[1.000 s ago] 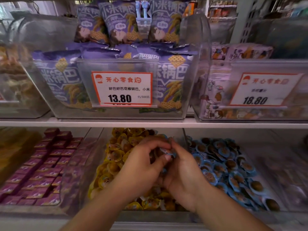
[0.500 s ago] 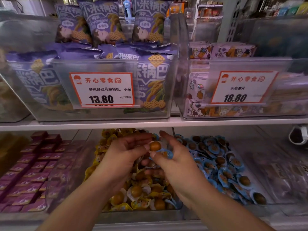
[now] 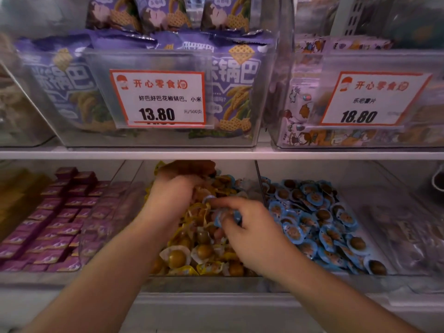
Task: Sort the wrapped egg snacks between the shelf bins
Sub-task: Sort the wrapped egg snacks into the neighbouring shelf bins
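Note:
On the lower shelf a clear middle bin [image 3: 204, 281] holds a heap of yellow-wrapped egg snacks [image 3: 182, 259]. Right of it, a second clear bin [image 3: 398, 267] holds blue-wrapped egg snacks [image 3: 319, 215]. My left hand [image 3: 173, 198] reaches deep into the yellow heap with curled fingers; it is blurred and what it holds is hidden. My right hand [image 3: 247, 227] hovers over the yellow heap and grips several blue-wrapped egg snacks [image 3: 225, 216] in its curled fingers.
A clear bin of purple boxed sweets [image 3: 55, 222] stands at the left. Directly above the hands runs the white upper shelf edge [image 3: 216, 155], with bins of purple snack bags [image 3: 230, 75] and price tags [image 3: 158, 99]. A clear divider wall [image 3: 260, 186] separates the two egg bins.
Both hands were raised together, pinching a single egg snack between them. They have since separated: the left dug back into the yellow heap, the right dropped lower holding blue packets.

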Motion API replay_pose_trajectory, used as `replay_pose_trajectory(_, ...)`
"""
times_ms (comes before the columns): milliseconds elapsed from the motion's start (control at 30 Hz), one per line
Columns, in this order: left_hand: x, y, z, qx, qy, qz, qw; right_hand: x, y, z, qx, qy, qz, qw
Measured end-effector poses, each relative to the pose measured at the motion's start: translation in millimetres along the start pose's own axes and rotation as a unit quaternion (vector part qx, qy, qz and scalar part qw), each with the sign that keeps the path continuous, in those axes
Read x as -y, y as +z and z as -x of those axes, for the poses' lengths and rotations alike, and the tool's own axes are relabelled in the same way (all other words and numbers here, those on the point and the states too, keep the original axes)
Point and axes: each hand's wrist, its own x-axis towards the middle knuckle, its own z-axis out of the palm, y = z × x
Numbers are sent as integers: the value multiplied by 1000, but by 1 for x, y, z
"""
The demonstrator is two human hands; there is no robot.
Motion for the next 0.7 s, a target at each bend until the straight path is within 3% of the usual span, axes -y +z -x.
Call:
replay_pose_trajectory(67, -2, -21, -4, 83, 100, -237, 963, -3, -7, 0, -22, -38, 37, 998)
replay_pose_trajectory(100, -3, -29, -4, 153, 126, -331, 923, -2, -10, -1, -27, -48, 49, 997)
replay_pose_trajectory(167, -1, -37, 3, 287, 99, -459, 835, -2, -11, -6, -32, -56, 75, 995)
replay_pose_trajectory(233, 9, -44, 9, 335, 86, -559, 754, -1, -11, -10, -23, -49, 131, 990)
replay_pose_trajectory(267, 13, -45, 10, 324, 103, -574, 745, -1, -11, -12, -14, -45, 161, 986)
replay_pose_trajectory(300, 15, -47, 10, 301, 129, -557, 763, -1, -10, -12, -5, -43, 184, 982)
replay_pose_trajectory(333, 16, -50, 10, 269, 146, -512, 803, 0, -9, -14, 5, -39, 195, 980)
replay_pose_trajectory(400, 15, -55, 11, 188, 172, -399, 881, 1, -7, -15, 45, -14, 150, 987)
replay_pose_trajectory(433, 14, -55, 11, 161, 187, -352, 903, 1, -5, -15, 71, -4, 106, 992)
replay_pose_trajectory(533, 12, -45, 19, 142, 206, -247, 936, -2, -5, -13, 47, 0, -40, 998)
replay_pose_trajectory(633, 10, -26, 18, 120, 111, -69, 984, 0, -13, -6, -34, -38, -114, 992)
replay_pose_trajectory(700, 12, -16, 10, 100, 83, -48, 990, -2, -29, -2, -82, -77, -98, 989)
